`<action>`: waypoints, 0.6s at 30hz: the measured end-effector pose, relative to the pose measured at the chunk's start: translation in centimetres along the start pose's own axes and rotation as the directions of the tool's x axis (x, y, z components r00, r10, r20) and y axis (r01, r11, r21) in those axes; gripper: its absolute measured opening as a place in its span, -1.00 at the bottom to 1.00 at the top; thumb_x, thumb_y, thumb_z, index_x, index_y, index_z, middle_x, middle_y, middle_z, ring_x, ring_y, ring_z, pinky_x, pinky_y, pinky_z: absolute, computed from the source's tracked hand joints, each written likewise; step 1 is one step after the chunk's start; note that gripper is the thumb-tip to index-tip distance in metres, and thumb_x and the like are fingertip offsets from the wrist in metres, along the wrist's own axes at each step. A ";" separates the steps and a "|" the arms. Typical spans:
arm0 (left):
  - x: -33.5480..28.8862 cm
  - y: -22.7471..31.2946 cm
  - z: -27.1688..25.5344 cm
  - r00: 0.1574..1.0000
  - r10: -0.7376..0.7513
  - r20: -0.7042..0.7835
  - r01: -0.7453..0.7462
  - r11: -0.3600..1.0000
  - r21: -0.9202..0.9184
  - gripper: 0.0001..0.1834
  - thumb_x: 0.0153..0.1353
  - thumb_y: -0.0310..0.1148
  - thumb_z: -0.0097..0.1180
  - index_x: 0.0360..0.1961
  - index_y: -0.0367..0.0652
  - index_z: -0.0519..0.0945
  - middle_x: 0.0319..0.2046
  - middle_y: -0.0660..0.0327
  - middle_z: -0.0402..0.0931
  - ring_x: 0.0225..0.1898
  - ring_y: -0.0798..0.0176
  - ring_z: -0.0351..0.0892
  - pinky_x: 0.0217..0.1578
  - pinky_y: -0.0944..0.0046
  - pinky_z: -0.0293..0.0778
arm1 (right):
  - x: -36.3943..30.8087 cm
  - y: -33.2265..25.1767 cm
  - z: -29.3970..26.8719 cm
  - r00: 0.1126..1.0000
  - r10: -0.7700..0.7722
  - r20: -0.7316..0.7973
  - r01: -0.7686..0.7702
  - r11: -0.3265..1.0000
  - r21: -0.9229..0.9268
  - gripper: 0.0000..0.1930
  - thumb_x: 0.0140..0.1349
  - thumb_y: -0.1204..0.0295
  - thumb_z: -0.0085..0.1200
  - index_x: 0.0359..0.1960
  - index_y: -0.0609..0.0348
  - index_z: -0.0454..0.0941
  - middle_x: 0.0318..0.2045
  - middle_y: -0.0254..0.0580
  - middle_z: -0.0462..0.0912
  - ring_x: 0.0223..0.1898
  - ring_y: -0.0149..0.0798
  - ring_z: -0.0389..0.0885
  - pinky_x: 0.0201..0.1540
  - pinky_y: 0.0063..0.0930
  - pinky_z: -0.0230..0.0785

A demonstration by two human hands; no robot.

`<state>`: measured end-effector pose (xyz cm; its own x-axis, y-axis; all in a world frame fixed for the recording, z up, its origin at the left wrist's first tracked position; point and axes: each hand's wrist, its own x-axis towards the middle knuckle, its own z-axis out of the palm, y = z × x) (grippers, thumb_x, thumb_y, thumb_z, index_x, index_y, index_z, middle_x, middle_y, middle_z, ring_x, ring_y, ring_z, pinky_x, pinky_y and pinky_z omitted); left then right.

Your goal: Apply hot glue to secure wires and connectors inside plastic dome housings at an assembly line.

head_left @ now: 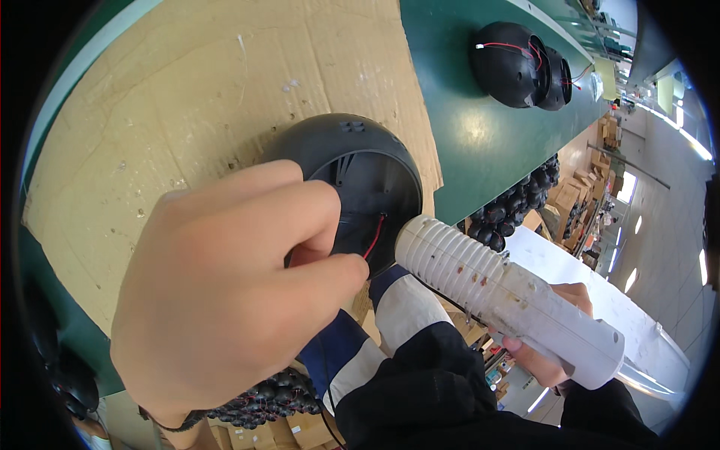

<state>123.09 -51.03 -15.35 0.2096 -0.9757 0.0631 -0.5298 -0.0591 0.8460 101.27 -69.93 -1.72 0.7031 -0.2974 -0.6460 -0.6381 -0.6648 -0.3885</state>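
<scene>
A round black plastic housing (352, 139) with an open hollow face lies near the edge of the cardboard sheet. Inside it, a thin red wire (374, 238) runs down to the thumb of my left hand (232, 270) and passes out of sight there. My left hand is closed over the housing's near-left side, its fingertips mostly hidden. At lower right, my right hand (544, 356) is wrapped round a white glue gun (510, 296) with a ribbed barrel and brownish spots. The barrel's front end is beside the housing's right rim; its nozzle does not show.
The cardboard (187, 82) covers part of a green table (480, 150). Two black housings (510, 64) with red wires sit at the far right. Many black round parts (517, 199) are piled beyond the table's right edge. A dark cable hangs below the gun.
</scene>
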 end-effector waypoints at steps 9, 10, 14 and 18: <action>-1.6 0.8 1.5 0.995 0.005 -0.096 -0.002 1.000 0.027 -0.73 -0.38 -0.51 0.44 -0.51 -0.05 0.71 -0.60 0.34 0.20 -0.56 0.29 0.27 -0.64 0.30 0.08 | 0.0 -0.3 1.0 0.963 -0.061 -0.263 0.038 0.995 -0.090 -0.66 0.12 0.22 0.33 -0.24 0.28 0.69 -0.44 -0.16 0.73 -0.57 -0.23 0.65 -0.47 -0.35 0.46; -1.7 1.2 1.8 0.985 -0.025 -0.168 0.032 0.999 0.037 -0.71 -0.39 -0.51 0.43 -0.51 -0.06 0.70 -0.60 0.34 0.19 -0.56 0.29 0.27 -0.64 0.30 0.08 | 0.0 -0.2 1.0 0.955 -0.109 -0.277 0.070 0.987 -0.145 -0.66 0.12 0.24 0.34 -0.23 0.28 0.69 -0.42 -0.15 0.73 -0.56 -0.22 0.65 -0.48 -0.35 0.46; -1.9 2.4 2.7 0.939 -0.033 -0.342 0.064 0.995 0.079 -0.69 -0.40 -0.54 0.41 -0.49 -0.08 0.70 -0.55 0.31 0.25 -0.47 0.23 0.33 -0.59 0.27 0.19 | -0.2 0.3 0.3 0.902 -0.288 -0.321 0.171 0.922 -0.347 -0.69 0.13 0.30 0.35 -0.20 0.30 0.68 -0.37 -0.13 0.74 -0.55 -0.22 0.64 -0.50 -0.35 0.44; -3.0 2.9 2.2 0.942 -0.106 -0.318 0.134 0.989 0.068 -0.49 -0.35 -0.54 0.46 -0.22 -0.09 0.70 -0.12 0.12 0.50 -0.05 -0.02 0.49 -0.19 0.10 0.50 | 2.8 -4.3 -3.2 0.944 -0.318 0.087 0.326 0.940 -0.101 -0.74 0.10 0.42 0.35 -0.23 0.33 0.66 -0.47 -0.06 0.66 -0.59 -0.09 0.59 -0.52 -0.34 0.42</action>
<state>119.13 -48.78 -14.24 0.5152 -0.8459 0.1384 -0.5517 -0.2037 0.8088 106.99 -70.12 0.22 0.8394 -0.0100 -0.5434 -0.3389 -0.7912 -0.5090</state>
